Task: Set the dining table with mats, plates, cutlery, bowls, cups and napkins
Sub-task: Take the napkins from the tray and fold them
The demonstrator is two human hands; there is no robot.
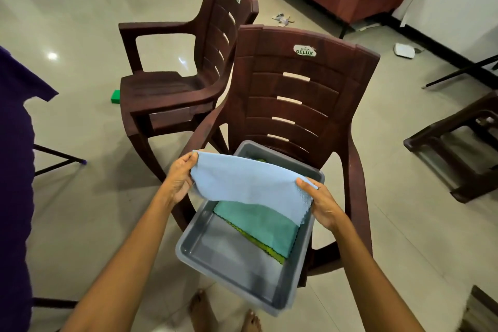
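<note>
Head view: left hand [180, 180] and right hand [322, 205] each pinch a corner of the light blue napkin [250, 186] above the grey tub [272, 162] on the brown chair [304, 83]. Advisable: lift straight toward 12 o'clock, clear of the teal napkin [258, 226] beneath.

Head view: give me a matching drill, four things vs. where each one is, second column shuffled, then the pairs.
Things:
1. light blue cloth
2. teal cloth
3. grey tub
4. green block

Places:
A. on the floor by the far chair
B. held up by both hands, left hand and right hand, one at each end
C. on the seat of the near chair, overhanging its front edge
D. lying inside the tub

Pairs: 1-B, 2-D, 3-C, 4-A
</note>
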